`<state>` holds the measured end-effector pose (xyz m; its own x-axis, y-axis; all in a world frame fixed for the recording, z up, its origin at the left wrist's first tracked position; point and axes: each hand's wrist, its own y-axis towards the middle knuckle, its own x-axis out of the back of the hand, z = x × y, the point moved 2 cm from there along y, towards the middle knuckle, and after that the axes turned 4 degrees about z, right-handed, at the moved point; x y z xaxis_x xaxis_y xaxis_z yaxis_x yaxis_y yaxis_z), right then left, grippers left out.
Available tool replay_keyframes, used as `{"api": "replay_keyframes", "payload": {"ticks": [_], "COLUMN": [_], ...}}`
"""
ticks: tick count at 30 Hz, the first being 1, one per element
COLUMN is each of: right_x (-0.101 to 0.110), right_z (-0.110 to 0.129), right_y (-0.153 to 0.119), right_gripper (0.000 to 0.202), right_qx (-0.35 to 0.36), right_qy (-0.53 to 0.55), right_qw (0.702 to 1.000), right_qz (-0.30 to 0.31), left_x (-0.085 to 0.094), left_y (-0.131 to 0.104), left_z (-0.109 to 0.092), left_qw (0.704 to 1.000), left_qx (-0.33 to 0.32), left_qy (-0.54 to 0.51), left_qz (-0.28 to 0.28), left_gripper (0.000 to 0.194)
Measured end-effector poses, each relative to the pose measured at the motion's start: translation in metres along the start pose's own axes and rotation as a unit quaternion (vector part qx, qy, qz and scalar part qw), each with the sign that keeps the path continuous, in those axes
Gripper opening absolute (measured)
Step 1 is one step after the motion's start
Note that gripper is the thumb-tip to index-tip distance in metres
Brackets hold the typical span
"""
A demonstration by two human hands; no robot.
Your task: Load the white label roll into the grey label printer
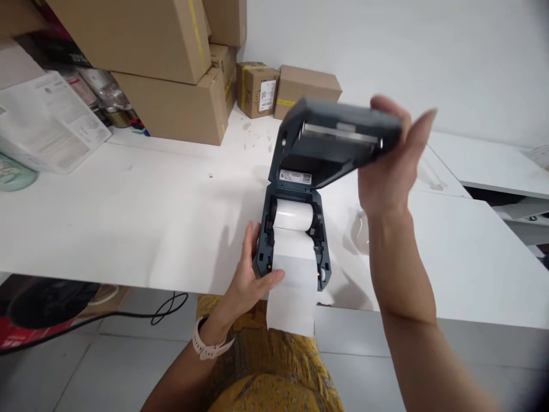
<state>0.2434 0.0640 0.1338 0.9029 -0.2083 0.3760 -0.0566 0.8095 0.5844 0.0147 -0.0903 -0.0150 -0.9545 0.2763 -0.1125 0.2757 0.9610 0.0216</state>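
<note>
A dark grey label printer [266, 229] stands at the front edge of the white table with its lid tilted up. Inside lies a roll of white label paper [294, 215]. Its paper strip [295, 303] runs forward over the front and hangs past the table edge. My left hand [253, 277] grips the printer's left side, thumb pressed on the strip and fingers along the outer wall. With my right hand [392, 160], slightly blurred, I hold the raised lid [338, 134] by its right end; some of those fingers are hidden behind it.
Cardboard boxes [167, 109] are stacked at the back left, with smaller boxes [306, 86] against the wall. Printed papers [51, 120] lie at far left. A white object [361, 232] sits partly behind my right forearm. A black cable [167, 312] hangs below the table.
</note>
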Motion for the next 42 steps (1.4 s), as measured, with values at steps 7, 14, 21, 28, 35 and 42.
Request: {"api": "replay_keyframes", "payload": {"ticks": [7,14,21,28,35,42], "right_x": [-0.012,-0.041,-0.046,-0.045,-0.046,-0.046], "right_z": [0.029,0.013,-0.007,-0.007,-0.008,-0.008], "right_y": [-0.165,-0.208,-0.219,-0.217,-0.218,-0.217], "right_gripper": [0.044,0.062,0.098,0.103,0.092,0.087], "right_qx": [-0.005,-0.158,-0.266,-0.261,-0.225,-0.224], "right_qy": [-0.072,-0.039,0.166,0.144,0.06,0.1], "right_qw": [0.996,0.987,0.946,0.953,0.966,0.965], "right_qz": [0.056,0.004,0.079,0.055,0.113,0.095], "left_x": [0.009,-0.004,-0.004,0.0,-0.003,-0.02], "left_y": [0.003,0.007,0.009,0.01,0.009,-0.062], "left_z": [-0.005,-0.024,-0.018,-0.021,-0.014,0.001], "left_qw": [0.984,0.995,0.998,0.996,0.994,0.954], "left_qx": [-0.143,-0.04,-0.004,-0.042,-0.06,-0.115], "left_qy": [0.014,0.03,-0.012,0.057,0.064,0.108], "left_qz": [-0.104,-0.088,-0.054,-0.06,-0.068,-0.254], "left_gripper": [0.077,0.088,0.089,0.079,0.073,0.022]}}
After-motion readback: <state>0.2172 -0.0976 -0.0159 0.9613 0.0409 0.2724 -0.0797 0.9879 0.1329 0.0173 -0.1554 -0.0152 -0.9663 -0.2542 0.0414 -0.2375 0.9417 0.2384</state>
